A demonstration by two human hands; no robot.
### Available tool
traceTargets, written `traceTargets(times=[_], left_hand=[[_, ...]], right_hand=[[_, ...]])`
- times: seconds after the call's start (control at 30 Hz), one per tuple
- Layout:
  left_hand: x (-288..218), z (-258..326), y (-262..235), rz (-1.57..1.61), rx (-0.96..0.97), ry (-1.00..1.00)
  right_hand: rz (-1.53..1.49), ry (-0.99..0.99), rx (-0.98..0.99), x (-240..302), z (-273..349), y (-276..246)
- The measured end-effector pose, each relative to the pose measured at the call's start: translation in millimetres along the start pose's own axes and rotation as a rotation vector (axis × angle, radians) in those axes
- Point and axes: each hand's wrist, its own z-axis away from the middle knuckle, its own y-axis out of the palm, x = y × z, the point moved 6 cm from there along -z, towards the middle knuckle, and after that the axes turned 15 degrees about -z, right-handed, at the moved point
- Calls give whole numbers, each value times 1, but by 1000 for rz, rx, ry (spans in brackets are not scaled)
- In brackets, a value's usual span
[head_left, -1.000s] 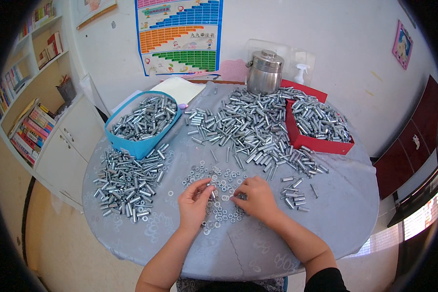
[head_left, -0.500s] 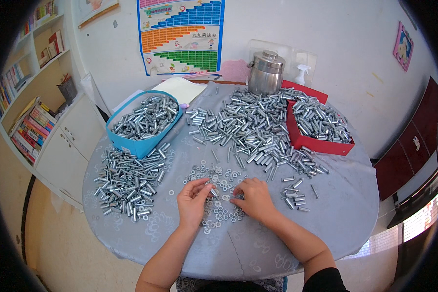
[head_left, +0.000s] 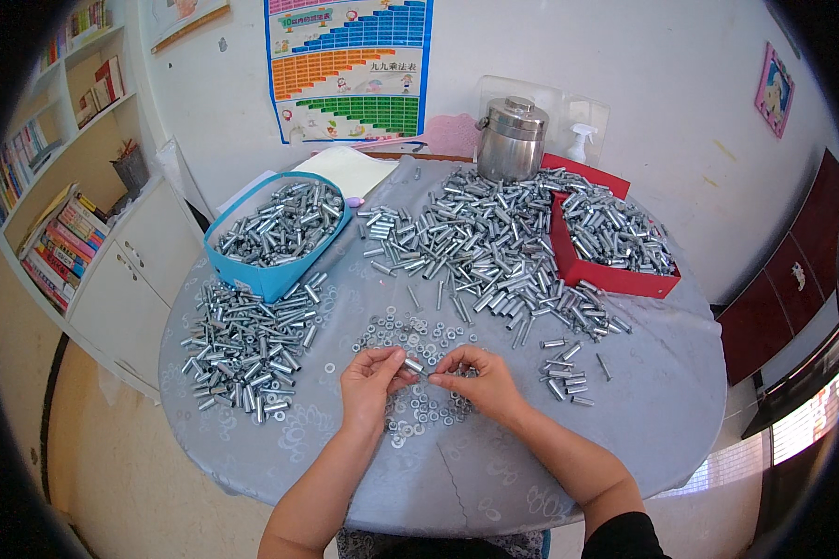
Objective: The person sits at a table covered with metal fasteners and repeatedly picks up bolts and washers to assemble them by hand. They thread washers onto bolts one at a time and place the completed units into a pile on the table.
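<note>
Above the scattered nuts and washers (head_left: 426, 406), my left hand (head_left: 368, 382) pinches a short silver metal sleeve (head_left: 414, 366) between thumb and fingers. The sleeve lies tilted, its free end pointing right. My right hand (head_left: 483, 380) is closed in a pinch at that end; a small part sits at its fingertips, too small to name. Beyond my hands spreads a big heap of metal sleeves and bolts (head_left: 485, 242). To the left lies another pile of bolts with sleeves (head_left: 247, 349).
A blue box (head_left: 268, 279) full of sleeves stands back left, a red box (head_left: 615, 278) back right. Behind are a steel canister (head_left: 513, 140) and paper (head_left: 350, 171). Several sleeves (head_left: 566, 377) lie right of my hands on the grey tablecloth (head_left: 643, 410).
My right hand has risen from the nuts and washers and moved left to the end of the sleeve. My left hand stays nearly in place, still holding the sleeve.
</note>
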Motion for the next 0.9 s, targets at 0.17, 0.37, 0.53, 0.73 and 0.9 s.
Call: traceTargets(times=[0.17,0.37,0.53,0.73,0.9], left_hand=[[6,0,1,101,82,-101],[6,2,5,20,129,-137],[3,3,5,65,103,-129],[1,0,-1,97,57,-128],[3,1,2,72,74,-100]], right_hand=[[75,-158,-59,6,1,-3],[209,-349,-85,26,3,-2],[-51,-186,-155,19,-2,-10],[691,-398,-27,9,-4,-16],[782,-446,-7,9,-3,-6]])
